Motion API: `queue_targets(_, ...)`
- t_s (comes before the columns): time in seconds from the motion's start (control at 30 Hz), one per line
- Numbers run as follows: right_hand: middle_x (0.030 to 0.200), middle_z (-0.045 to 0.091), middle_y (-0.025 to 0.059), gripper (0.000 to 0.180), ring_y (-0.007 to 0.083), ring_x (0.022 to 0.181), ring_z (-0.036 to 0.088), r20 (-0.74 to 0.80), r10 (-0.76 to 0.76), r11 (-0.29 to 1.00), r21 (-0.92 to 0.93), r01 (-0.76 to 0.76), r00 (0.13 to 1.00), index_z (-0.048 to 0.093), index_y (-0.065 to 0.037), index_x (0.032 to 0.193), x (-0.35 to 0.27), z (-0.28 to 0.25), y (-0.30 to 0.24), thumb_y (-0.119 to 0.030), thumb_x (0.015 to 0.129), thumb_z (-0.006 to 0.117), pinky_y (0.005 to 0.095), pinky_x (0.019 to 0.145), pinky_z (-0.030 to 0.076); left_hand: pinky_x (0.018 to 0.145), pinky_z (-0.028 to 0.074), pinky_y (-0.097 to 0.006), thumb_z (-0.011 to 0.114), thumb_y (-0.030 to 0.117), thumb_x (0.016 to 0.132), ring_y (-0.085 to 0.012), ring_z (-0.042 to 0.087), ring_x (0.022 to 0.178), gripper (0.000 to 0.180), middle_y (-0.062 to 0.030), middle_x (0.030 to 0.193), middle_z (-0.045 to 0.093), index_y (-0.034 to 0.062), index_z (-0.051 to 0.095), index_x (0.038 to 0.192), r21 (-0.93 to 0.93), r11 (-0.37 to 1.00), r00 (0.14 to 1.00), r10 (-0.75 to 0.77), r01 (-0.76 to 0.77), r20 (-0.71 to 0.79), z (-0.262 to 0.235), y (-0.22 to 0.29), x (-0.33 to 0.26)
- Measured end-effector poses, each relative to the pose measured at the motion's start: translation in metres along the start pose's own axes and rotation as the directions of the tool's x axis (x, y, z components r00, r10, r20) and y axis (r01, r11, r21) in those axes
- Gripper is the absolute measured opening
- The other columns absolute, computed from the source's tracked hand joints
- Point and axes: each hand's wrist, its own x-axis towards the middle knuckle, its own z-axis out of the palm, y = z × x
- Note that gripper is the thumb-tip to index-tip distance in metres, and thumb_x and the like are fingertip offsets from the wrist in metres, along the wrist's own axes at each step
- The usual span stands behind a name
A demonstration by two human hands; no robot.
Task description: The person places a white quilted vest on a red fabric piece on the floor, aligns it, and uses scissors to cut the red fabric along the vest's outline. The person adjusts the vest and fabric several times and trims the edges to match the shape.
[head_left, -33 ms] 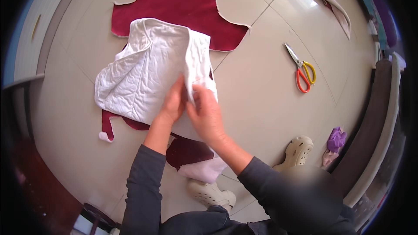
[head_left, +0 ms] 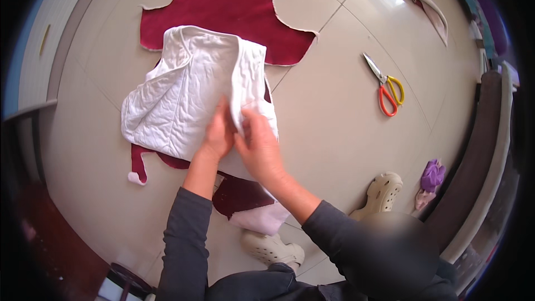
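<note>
A white quilted vest lies spread on the floor, over pieces of dark red cloth. Both hands work at the edge of its right front panel. My right hand pinches that edge between thumb and fingers. Beside it, my left hand reaches in under the same edge; its fingertips are partly hidden by the fabric and slightly blurred. A large dark red cloth piece with pale edges extends beyond the vest. More dark red cloth with a pale pink underside shows below my wrists.
Scissors with one red and one yellow handle lie on the tiled floor to the right. Cloth scraps lie at the far right, and a purple bundle nearer. My beige clogs stand close by. A white cabinet borders the left.
The view has shifted slightly. Both hands stay at the vest's right front edge, with hardly any visible movement.
</note>
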Motion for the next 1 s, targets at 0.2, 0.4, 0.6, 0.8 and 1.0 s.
queue_targets(0.2, 0.109, 0.055, 0.0146, 0.039, 0.0310, 0.096, 0.059, 0.127, -0.059, 0.998, -0.028, 0.063, 0.990, 0.052, -0.004, 0.117, -0.009, -0.004, -0.004, -0.004, 0.080, 0.064, 0.0374, 0.079, 0.049, 0.086, 0.048, -0.030, 0.056, 0.024, 0.095, -0.0166, 0.059, 0.100, 0.038, -0.0084, 0.115, 0.061, 0.0025, 0.051, 0.126, 0.318, 0.947, 0.997, -0.012, 0.036, -0.077, -0.013, 0.012, -0.011)
queue_targets(0.4, 0.112, 0.057, 0.0121, 0.032, 0.0316, 0.099, 0.057, -0.099, -0.328, 0.924, -0.240, 0.297, 0.939, 0.059, -0.001, 0.108, -0.015, -0.026, 0.013, 0.000, 0.076, 0.060, 0.0430, 0.085, 0.046, 0.086, 0.047, -0.028, 0.059, 0.007, 0.091, -0.0138, 0.059, 0.098, 0.035, -0.0066, 0.113, 0.061, -0.0022, 0.052, 0.124, 0.277, 0.959, 0.992, 0.089, -0.063, -0.084, -0.008, 0.007, -0.008)
queue_targets(0.6, 0.143, 0.040, 0.0133, 0.059, 0.0273, 0.135, 0.034, 0.178, -0.251, 0.808, -0.503, 0.307, 0.951, 0.044, 0.001, 0.134, -0.004, -0.032, 0.041, -0.018, 0.081, 0.062, 0.0426, 0.113, 0.023, 0.088, 0.046, -0.028, 0.060, 0.005, 0.089, -0.0142, 0.059, 0.098, 0.035, -0.0100, 0.114, 0.060, -0.0047, 0.052, 0.122, 0.497, 0.866, 0.976, 0.155, -0.061, -0.151, 0.000, 0.021, -0.013)
queue_targets(0.8, 0.147, 0.034, 0.0131, 0.063, 0.0263, 0.138, 0.028, 0.224, -0.246, 0.740, -0.585, 0.332, 0.943, 0.039, 0.001, 0.138, -0.006, -0.026, 0.049, -0.026, 0.085, 0.058, 0.0421, 0.114, 0.022, 0.083, 0.046, -0.025, 0.064, 0.007, 0.087, -0.0128, 0.058, 0.093, 0.049, -0.0126, 0.107, 0.062, -0.0063, 0.041, 0.127, 0.672, 0.676, 0.899, 0.437, -0.304, -0.033, 0.033, 0.050, 0.032)
queue_targets(1.0, 0.148, 0.033, 0.0117, 0.064, 0.0260, 0.138, 0.029, 0.252, -0.228, 0.730, -0.595, 0.336, 0.940, 0.039, -0.002, 0.138, -0.005, -0.024, 0.048, -0.024, 0.082, 0.062, 0.0406, 0.115, 0.022, 0.069, 0.043, -0.021, 0.064, 0.000, 0.084, -0.0080, 0.056, 0.079, 0.051, -0.0043, 0.091, 0.062, -0.0006, 0.042, 0.130, 0.658, 0.628, 0.823, 0.568, -0.416, -0.022, 0.050, 0.073, 0.090)
